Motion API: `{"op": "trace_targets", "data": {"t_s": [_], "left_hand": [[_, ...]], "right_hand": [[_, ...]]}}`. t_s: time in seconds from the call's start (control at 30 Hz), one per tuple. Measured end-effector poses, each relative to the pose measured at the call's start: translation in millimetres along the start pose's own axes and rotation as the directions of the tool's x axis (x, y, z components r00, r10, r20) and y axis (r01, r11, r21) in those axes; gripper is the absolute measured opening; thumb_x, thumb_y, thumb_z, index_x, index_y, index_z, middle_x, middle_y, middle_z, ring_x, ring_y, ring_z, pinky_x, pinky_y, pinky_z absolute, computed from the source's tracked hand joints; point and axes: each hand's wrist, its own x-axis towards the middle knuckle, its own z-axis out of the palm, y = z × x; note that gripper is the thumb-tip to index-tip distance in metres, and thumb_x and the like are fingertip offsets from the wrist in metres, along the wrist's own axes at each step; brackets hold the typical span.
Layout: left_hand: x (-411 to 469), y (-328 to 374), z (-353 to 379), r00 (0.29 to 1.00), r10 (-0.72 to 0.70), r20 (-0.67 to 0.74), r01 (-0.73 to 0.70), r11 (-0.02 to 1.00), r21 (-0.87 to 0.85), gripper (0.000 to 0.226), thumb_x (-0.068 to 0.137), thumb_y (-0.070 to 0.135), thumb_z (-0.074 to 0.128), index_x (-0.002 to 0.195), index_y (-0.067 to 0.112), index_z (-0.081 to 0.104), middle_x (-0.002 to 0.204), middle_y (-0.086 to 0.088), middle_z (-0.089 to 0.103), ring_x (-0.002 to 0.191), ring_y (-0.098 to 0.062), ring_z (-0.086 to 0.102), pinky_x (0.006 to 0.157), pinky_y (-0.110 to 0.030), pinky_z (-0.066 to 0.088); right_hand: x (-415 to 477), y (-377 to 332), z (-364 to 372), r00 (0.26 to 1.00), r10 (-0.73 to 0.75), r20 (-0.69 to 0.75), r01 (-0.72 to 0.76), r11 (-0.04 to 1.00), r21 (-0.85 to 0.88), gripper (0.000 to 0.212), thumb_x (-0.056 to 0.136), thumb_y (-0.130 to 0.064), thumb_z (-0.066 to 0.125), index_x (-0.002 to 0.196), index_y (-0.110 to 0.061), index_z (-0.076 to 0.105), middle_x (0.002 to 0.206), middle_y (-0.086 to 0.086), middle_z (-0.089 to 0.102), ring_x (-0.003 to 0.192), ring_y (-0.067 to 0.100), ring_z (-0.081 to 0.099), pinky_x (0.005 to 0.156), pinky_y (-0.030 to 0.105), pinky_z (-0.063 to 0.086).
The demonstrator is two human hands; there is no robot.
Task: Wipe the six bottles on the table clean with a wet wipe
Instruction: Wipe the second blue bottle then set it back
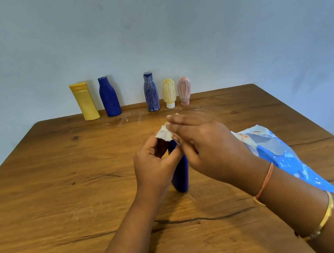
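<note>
A dark blue bottle [181, 175] stands upright on the wooden table [61, 189] in front of me. My left hand [155, 166] grips its upper part. My right hand [205, 144] holds a crumpled white wet wipe [164, 134] against the bottle's top, which is hidden. Along the far edge stand a yellow bottle [85, 101], a clean blue bottle [109, 97], a blue bottle with scribbled lines [151, 92], a small yellow tube [169, 93] with scribbles and a pink tube [184, 90] with scribbles.
A blue wet-wipe pack [277, 151] lies on the table to the right, partly under my right forearm. A pale wall rises right behind the row of bottles. The table's right edge drops to the floor.
</note>
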Motion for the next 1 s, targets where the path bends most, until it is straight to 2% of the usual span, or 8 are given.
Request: {"op": "trace_targets", "data": {"t_s": [0.1,0.23,0.33,0.4,0.6,0.8,0.9,1.0], "left_hand": [[0.0,-0.4,-0.3,1.000,-0.005,0.000,0.005,1.000,-0.004,0.033,0.075,0.002,0.072,0.090,0.031,0.064,0.078,0.018,0.069,0.078,0.002,0.064,0.070,-0.017,0.051],[-1.2,0.3,5.0,0.999,0.007,0.041,-0.008,1.000,0.019,0.028,0.075,0.005,0.073,0.101,0.010,0.066,0.084,0.009,0.068,0.080,-0.002,0.065,0.075,-0.020,0.052],[-1.6,3.8,4.6,0.999,-0.004,0.046,0.003,1.000,0.015,0.024,0.075,0.005,0.071,0.088,0.024,0.065,0.073,0.018,0.067,0.073,0.003,0.062,0.067,-0.015,0.050],[-1.0,3.9,0.9,0.999,-0.025,0.026,0.026,0.999,-0.024,0.030,0.077,0.002,0.069,0.087,0.029,0.064,0.073,0.019,0.068,0.072,0.003,0.062,0.064,-0.014,0.049],[-0.6,2.8,2.4,0.999,-0.006,0.031,0.006,1.000,0.005,0.028,0.074,0.005,0.073,0.091,0.026,0.064,0.076,0.013,0.067,0.075,-0.002,0.063,0.070,-0.019,0.051],[3.0,4.4,-2.5,0.998,-0.052,0.021,0.053,0.997,-0.049,0.028,0.077,0.003,0.070,0.087,0.028,0.063,0.072,0.019,0.068,0.070,0.003,0.061,0.061,-0.013,0.048],[1.8,4.1,-1.0,0.998,-0.050,0.040,0.052,0.998,-0.047,0.031,0.074,0.004,0.073,0.089,0.029,0.063,0.077,0.016,0.069,0.077,0.000,0.064,0.068,-0.016,0.051],[-0.3,3.6,3.7,0.998,-0.037,0.045,0.038,0.998,-0.042,0.032,0.072,0.003,0.075,0.091,0.027,0.064,0.078,0.013,0.069,0.078,-0.002,0.065,0.073,-0.019,0.053]], "right_hand": [[-3.7,-0.1,-2.6,1.000,0.019,0.011,-0.019,1.000,-0.001,0.041,0.095,-0.019,0.044,0.136,-0.017,0.046,0.145,-0.004,0.040,0.134,0.010,0.035,0.106,0.023,0.030],[4.3,7.4,-6.3,0.994,0.110,0.003,-0.110,0.994,-0.025,0.039,0.096,-0.020,0.043,0.135,-0.016,0.047,0.144,-0.003,0.043,0.132,0.011,0.038,0.108,0.026,0.032],[3.8,2.0,-6.2,0.998,0.059,0.022,-0.059,0.998,-0.006,0.040,0.095,-0.019,0.044,0.135,-0.015,0.047,0.145,-0.003,0.041,0.134,0.010,0.035,0.110,0.027,0.030],[-1.5,-4.5,-4.0,0.998,0.011,0.057,-0.011,1.000,0.002,0.041,0.095,-0.018,0.044,0.136,-0.016,0.045,0.147,-0.005,0.037,0.136,0.010,0.032,0.110,0.028,0.030],[2.0,8.9,-2.3,0.994,0.104,-0.045,-0.102,0.993,0.054,0.037,0.095,-0.020,0.046,0.130,-0.016,0.052,0.140,-0.002,0.048,0.130,0.011,0.041,0.107,0.026,0.033],[-4.5,3.3,1.3,1.000,-0.011,-0.009,0.012,0.996,0.085,0.036,0.092,-0.016,0.051,0.128,-0.015,0.054,0.138,-0.003,0.049,0.129,0.011,0.043,0.106,0.030,0.037],[-5.8,9.5,-1.9,0.997,0.050,-0.057,-0.046,0.996,0.080,0.034,0.093,-0.018,0.049,0.126,-0.015,0.057,0.135,-0.003,0.053,0.124,0.012,0.048,0.104,0.030,0.041],[1.3,14.5,-3.5,0.993,0.109,-0.043,-0.105,0.992,0.075,0.035,0.095,-0.020,0.046,0.128,-0.016,0.055,0.137,-0.004,0.051,0.127,0.010,0.045,0.107,0.032,0.038]]}}
